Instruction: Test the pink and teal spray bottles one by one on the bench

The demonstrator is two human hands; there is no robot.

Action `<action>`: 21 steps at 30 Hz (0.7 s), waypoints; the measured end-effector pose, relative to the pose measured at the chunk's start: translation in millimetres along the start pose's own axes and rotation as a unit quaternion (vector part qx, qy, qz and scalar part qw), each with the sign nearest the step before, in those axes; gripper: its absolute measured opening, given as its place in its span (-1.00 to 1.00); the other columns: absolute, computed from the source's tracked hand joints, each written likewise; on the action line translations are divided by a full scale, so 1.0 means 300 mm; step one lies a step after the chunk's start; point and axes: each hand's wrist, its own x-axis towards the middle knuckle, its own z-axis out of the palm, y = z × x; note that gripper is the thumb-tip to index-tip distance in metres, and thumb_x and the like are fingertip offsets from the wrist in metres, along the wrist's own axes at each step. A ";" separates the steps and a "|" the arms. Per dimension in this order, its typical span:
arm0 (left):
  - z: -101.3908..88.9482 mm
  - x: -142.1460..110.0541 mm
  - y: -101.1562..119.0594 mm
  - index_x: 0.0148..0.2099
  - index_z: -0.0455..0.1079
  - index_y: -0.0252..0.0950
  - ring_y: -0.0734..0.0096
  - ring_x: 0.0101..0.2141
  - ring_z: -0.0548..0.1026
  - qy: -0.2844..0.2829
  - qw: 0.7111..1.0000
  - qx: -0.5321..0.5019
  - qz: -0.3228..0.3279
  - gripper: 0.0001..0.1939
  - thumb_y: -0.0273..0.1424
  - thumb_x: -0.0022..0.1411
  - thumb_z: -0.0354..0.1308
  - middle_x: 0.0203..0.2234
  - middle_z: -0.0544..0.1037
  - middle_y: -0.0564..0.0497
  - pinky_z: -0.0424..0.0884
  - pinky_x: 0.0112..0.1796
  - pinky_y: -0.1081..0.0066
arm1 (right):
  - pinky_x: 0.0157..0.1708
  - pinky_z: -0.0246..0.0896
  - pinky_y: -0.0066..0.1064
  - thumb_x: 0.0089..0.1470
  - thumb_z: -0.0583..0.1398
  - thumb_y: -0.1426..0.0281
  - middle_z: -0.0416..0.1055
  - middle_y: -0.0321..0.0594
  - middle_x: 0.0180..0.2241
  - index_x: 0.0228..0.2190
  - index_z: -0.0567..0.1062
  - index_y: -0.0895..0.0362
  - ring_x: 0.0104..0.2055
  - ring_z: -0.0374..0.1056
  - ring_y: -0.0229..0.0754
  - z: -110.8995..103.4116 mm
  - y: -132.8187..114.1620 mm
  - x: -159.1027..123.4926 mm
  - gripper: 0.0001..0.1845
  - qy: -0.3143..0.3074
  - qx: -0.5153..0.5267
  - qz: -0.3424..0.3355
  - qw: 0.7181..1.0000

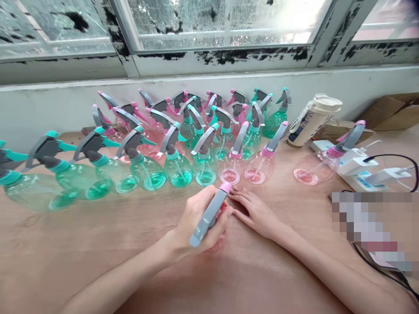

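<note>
My left hand [191, 220] is wrapped round the neck of a pink spray bottle [209, 218]. Its grey trigger head with a pink nozzle points away from me, and the hand hides most of the pink body below. Palm down on the table, my right hand [258, 213] has its fingers stretched out, their tips near the held bottle. Just beyond the hands stand two clear pink spray bottles [261, 168] with grey heads. To their left runs a row of green spray bottles [178, 172].
More pink and green spray bottles [276, 122] crowd behind the front row. At the right are a lidded cup [314, 120], another pink spray bottle [316, 168], a power strip [352, 174] with chargers, cables and brown cardboard [391, 109]. A window sill bounds the wooden table [81, 248] at the back.
</note>
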 end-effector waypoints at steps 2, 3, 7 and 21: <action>0.004 -0.003 -0.007 -0.28 0.32 -0.30 0.48 -0.50 0.37 0.002 1.000 -0.013 0.004 -0.92 -0.41 0.28 0.05 -0.46 0.42 0.04 0.36 -0.42 0.44 | 0.22 0.17 0.09 0.27 0.12 0.26 0.40 0.04 0.15 0.06 0.41 0.17 0.24 0.26 0.08 0.001 0.001 0.000 -0.60 -0.001 -0.002 -0.003 1.000; 0.006 -0.005 -0.011 -0.21 0.34 -0.30 0.45 -0.46 0.42 0.004 1.000 -0.022 0.004 -0.91 -0.40 0.28 0.06 -0.40 0.46 0.01 0.39 -0.38 0.43 | 0.22 0.18 0.10 0.27 0.12 0.26 0.40 0.03 0.14 0.06 0.41 0.16 0.24 0.26 0.08 0.001 0.001 0.000 -0.61 0.000 -0.003 -0.003 1.000; 0.013 -0.012 -0.016 -0.06 0.35 -0.29 0.35 -0.26 0.53 0.013 0.999 -0.046 -0.003 -0.82 -0.43 0.28 0.06 -0.25 0.52 -0.07 0.46 -0.25 0.39 | 0.21 0.19 0.10 0.26 0.12 0.27 0.43 0.02 0.12 0.05 0.42 0.14 0.23 0.28 0.09 0.001 0.000 0.000 -0.62 0.004 -0.006 -0.001 1.000; 0.023 -0.026 -0.032 -0.05 0.36 -0.30 0.34 -0.30 0.51 0.011 0.997 -0.068 -0.017 -0.78 -0.43 0.25 0.08 -0.29 0.48 -0.05 0.50 -0.23 0.33 | 0.21 0.19 0.09 0.26 0.11 0.28 0.43 0.04 0.12 0.05 0.42 0.17 0.21 0.30 0.08 0.003 0.002 -0.001 -0.62 0.005 -0.018 -0.009 1.000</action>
